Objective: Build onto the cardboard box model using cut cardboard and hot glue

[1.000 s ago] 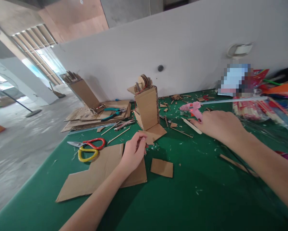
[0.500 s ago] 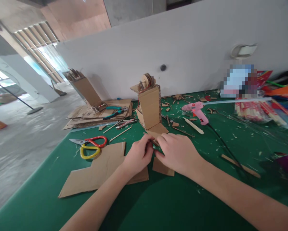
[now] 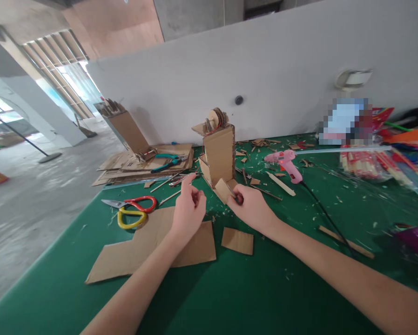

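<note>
The right hand [image 3: 252, 207] grips a strip [image 3: 224, 190] of cardboard between thumb and fingers at its near right end. Gripping by the end presumably leaves the far part exposed and easy to angle. The left hand [image 3: 190, 204] is loosely curled with the forefinger raised; no part is visible in it. Its position opposite the strip suggests readiness to support.

The box [image 3: 219, 156] stands upright on the counter [image 3: 265, 298], wheel [image 3: 215, 118] at the top, its base flap toward the person, probably for access from the front. The glue gun [image 3: 287, 163] is located beyond the right hand, handle toward that side, apparently for a quick reach. The scissors [image 3: 128, 211] lie to the left, clear of the working area.

Relative locations: the strip is between the hands, nearer the right, and in front of the box. Contact between strip and base flap cannot be confirmed. The sheet [image 3: 153, 237] lies beneath the left hand and forearm; the square [image 3: 237, 241] lies nearer the person than the right hand.
</note>
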Tool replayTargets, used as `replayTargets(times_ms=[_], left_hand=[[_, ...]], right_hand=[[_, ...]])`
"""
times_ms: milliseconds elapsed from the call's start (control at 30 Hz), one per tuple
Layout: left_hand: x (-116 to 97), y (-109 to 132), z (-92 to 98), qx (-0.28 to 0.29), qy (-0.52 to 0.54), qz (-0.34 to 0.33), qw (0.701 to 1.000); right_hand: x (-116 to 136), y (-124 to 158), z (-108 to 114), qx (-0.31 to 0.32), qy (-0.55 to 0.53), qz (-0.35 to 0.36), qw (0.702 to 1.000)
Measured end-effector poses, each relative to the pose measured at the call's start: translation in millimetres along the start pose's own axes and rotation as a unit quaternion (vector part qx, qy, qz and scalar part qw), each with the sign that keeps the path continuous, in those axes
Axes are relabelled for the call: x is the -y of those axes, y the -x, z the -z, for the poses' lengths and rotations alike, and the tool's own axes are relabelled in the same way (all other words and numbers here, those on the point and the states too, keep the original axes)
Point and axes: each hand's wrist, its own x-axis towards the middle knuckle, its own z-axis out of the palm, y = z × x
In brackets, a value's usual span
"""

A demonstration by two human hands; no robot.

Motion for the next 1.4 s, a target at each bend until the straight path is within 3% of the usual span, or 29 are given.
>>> replayTargets(times_ms=[233, 433, 600, 967, 1200, 1400], left_hand=[[17.9, -26.6, -7.5, 0.018, -0.044, -0.047, 0.998], [6.5, -54.6, -5.8, -0.029, -0.073, -0.12, 0.99], [2.9, -68.6, -3.4, 0.036, -0.091, -0.159, 0.982], [5.6, -71.7, 2.9, 0.075, -0.128, -0.164, 0.975], [-6.1, -67.3, 7.9, 0.091, -0.2, -0.16, 0.962], [-10.8, -63.9, 6.6, 0.076, -0.243, -0.158, 0.954]], right_hand=[[-9.8, -4.7, -13.5, -0.013, -0.038, -0.003, 0.999], [-13.7, -5.5, -15.1, -0.01, -0.054, -0.021, 0.998], [-15.4, -5.7, -16.1, -0.013, -0.06, -0.031, 0.998], [-13.6, -4.1, -13.5, -0.007, -0.083, -0.06, 0.995], [-10.6, -3.8, 0.5, 0.058, -0.174, -0.167, 0.969], [-21.6, -9.3, 11.5, 0.101, -0.134, -0.166, 0.972]])
